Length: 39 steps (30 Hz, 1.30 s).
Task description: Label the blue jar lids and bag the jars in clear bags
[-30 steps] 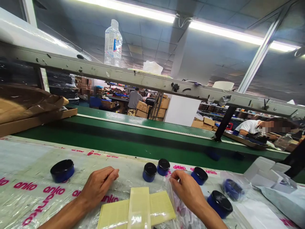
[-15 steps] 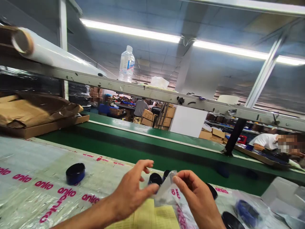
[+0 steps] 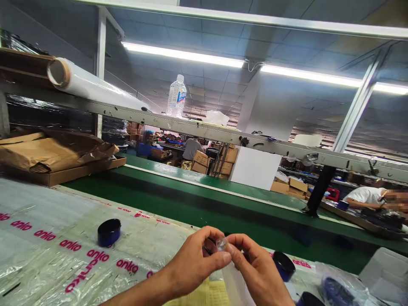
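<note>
My left hand (image 3: pixel 199 261) and my right hand (image 3: pixel 256 267) meet at the front of the table. Both pinch the top edge of a clear plastic bag (image 3: pixel 235 284), which hangs down between them. Below lies a yellow sheet (image 3: pixel 207 293), partly covered by the hands. Left of them a dark blue round cap-like part (image 3: pixel 109 233) rests on the plastic-covered table. Beside my right hand is another dark blue round part (image 3: pixel 283 265), with a third round part (image 3: pixel 309 299) nearer me. Farther right, a blue item (image 3: pixel 338 291) sits inside clear plastic.
A green conveyor belt (image 3: pixel 178 199) runs behind the table. At left is a cardboard tray (image 3: pixel 70 172) with brown paper (image 3: pixel 57 148). A shelf rail (image 3: pixel 204 129) crosses above, bearing a bottle (image 3: pixel 177 97) and a film roll (image 3: pixel 92 87). A co-worker (image 3: pixel 366 197) leans in at right.
My left hand has moved right and closed on the bag's edge beside my right hand. The view has shifted a little, and the round parts behind the hands are now mostly hidden.
</note>
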{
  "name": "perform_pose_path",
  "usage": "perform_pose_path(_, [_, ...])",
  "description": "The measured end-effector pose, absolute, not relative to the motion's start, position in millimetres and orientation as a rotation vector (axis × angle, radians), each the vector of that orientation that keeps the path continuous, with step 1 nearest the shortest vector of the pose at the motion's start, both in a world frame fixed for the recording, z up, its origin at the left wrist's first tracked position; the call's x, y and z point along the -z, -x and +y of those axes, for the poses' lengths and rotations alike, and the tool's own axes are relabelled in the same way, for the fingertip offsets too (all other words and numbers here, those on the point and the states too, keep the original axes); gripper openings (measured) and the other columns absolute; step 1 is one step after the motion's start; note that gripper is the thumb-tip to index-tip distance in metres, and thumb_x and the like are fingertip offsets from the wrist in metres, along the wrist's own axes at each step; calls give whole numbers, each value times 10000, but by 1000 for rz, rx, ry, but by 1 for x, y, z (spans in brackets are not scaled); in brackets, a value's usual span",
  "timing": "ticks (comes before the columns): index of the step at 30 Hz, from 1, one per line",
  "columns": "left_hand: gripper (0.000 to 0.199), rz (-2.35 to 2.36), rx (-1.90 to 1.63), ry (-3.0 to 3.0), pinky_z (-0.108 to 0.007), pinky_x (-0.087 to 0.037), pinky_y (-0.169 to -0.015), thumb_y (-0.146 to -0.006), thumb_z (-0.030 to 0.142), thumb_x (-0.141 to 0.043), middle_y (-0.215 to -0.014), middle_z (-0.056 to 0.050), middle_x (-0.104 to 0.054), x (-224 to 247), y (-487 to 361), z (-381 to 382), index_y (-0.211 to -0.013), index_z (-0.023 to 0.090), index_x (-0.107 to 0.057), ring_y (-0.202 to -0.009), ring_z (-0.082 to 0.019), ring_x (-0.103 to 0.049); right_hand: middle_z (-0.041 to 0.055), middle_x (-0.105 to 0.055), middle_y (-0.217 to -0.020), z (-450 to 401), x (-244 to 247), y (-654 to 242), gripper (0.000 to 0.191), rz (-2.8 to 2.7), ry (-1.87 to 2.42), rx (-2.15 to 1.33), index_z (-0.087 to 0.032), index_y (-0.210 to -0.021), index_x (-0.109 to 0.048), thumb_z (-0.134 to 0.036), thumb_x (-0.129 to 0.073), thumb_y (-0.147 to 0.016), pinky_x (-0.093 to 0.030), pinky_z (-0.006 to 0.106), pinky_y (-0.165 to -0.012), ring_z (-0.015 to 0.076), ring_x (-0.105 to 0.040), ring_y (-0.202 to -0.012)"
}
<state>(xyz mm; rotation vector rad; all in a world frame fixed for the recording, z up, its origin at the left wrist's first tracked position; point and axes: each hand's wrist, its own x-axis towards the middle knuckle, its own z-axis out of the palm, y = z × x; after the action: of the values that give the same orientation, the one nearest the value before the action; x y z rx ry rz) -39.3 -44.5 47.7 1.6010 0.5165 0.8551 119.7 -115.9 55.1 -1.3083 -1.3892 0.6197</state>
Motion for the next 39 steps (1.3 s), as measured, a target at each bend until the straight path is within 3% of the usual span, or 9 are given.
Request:
perform_pose_path(4, [328,458,-878,-1495,-270,-460,-681,-814,454,-718,-753,-13,-623,-43,39,-41,-807,136,-637,-721,-149,-572,36,-730,-874,-116,-55,-114,388,-1343,1297,-637,-231,-1018,-742,-574,-639,-870,-477,299,-684,202,-606,-749])
perform_pose_path(9, [322,539,-818,-1485,-277,-467,-660,-758,444,-721,-701,-22,-640,-37,47,-36,-753,126,-669,-667,-148,-579,65,-725,-1039,-114,-52,-113,409,-1283,1360,-461,-237,-1094,-719,-564,-617,-870,-509,320,-792,230,-640,-878])
perform_pose_path(11, [338,553,-812,-1442,-273,-471,-637,-721,457,-744,-676,-19,-645,-35,50,-35,-752,130,-665,-633,-145,-585,78,-708,-1080,-116,-53,-111,397,-1277,1400,-316,-238,-1074,-698,-568,-599,-877,-514,309,-738,241,-644,-894])
perform_pose_path(15, [381,613,-892,-1323,-267,-462,-586,-621,454,-816,-608,-3,-627,-33,51,-33,-709,151,-601,-563,-139,-564,37,-681,-830,-123,-53,-104,376,-1257,1520,-140,-250,-897,-658,-617,-582,-875,-460,297,-587,201,-591,-657])
perform_pose_path(22, [388,557,-867,-1450,-226,-389,-614,-625,376,-875,-665,40,-515,-33,54,-44,-691,145,-570,-647,-111,-467,12,-675,-749,-113,-41,-87,397,-1419,1511,-537,-230,-769,-677,-616,-607,-835,-414,281,-632,193,-577,-713])
perform_pose_path(25, [440,603,-872,-1470,-219,-353,-583,-597,374,-897,-642,50,-499,-29,57,-44,-651,157,-519,-622,-99,-437,12,-614,-684,-106,-33,-89,429,-1382,1472,-658,-205,-702,-632,-624,-664,-790,-393,257,-545,169,-528,-648])
perform_pose_path(30, [504,533,-752,-1348,-247,-438,-586,-519,389,-930,-620,19,-608,-22,67,-33,-673,178,-499,-587,-128,-560,-16,-548,-569,-102,-22,-99,567,-1294,1304,-994,-198,-681,-552,-743,-701,-726,-366,211,-438,116,-480,-498])
perform_pose_path(35, [467,591,-813,-1398,-231,-448,-549,-595,435,-892,-617,16,-620,-19,76,-23,-701,167,-525,-541,-102,-552,25,-635,-680,-100,-21,-103,566,-1177,1256,-1120,-176,-694,-588,-701,-796,-659,-381,198,-426,130,-573,-543])
perform_pose_path(39, [483,572,-824,-1364,-226,-453,-532,-614,474,-881,-582,30,-604,-18,76,-24,-726,170,-523,-521,-106,-570,27,-638,-679,-98,-22,-101,569,-1146,1251,-1079,-175,-676,-598,-710,-791,-661,-391,209,-440,124,-561,-535])
